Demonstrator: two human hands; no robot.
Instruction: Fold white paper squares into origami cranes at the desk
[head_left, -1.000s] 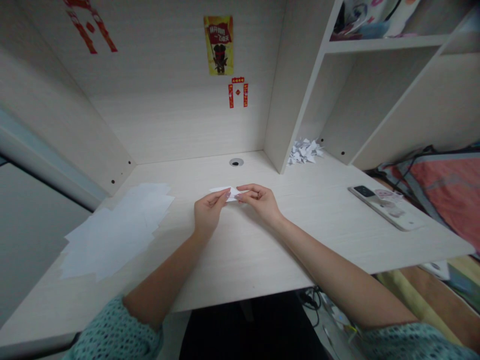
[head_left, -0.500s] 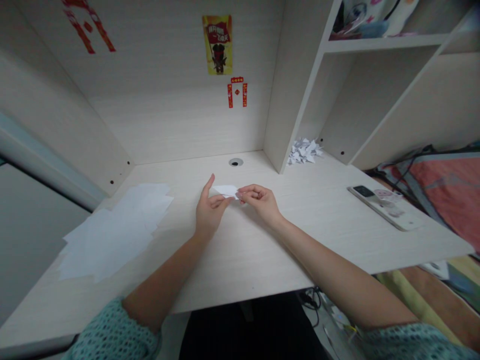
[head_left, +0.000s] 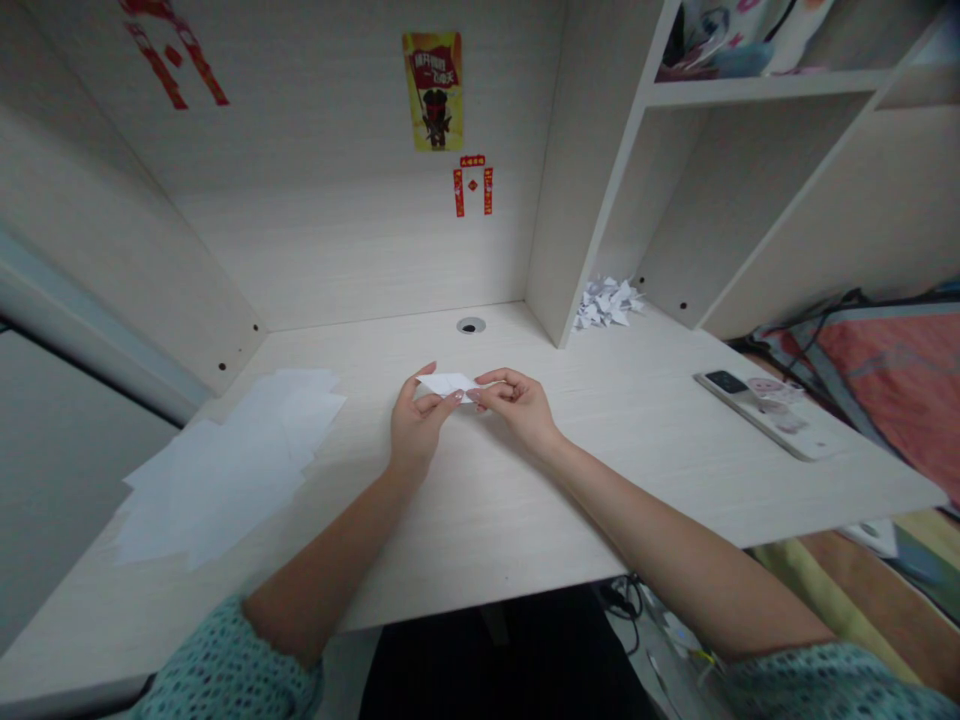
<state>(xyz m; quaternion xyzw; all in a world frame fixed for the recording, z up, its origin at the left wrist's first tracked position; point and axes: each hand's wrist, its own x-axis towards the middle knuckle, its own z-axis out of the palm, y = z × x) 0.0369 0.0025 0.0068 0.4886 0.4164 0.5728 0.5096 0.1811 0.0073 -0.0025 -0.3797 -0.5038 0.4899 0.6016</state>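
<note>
While the left hand (head_left: 415, 428) and right hand (head_left: 519, 406) curl inward, gripping a small folded slip of white paper (head_left: 448, 385) by its ends between them, a firm pinch close to the edges looks best for keeping any crease sharp. The slip sits just between the fingertips, above a pale wood-grain desk (head_left: 480, 520). Loose white paper sheets (head_left: 225, 462) lie left; folded paper cranes (head_left: 607, 303) sit far right; a phone (head_left: 765, 414) lies right.

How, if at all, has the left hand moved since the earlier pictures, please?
Yes, slightly: the left hand has raised its thumb toward the cable hole in the desk.
</note>
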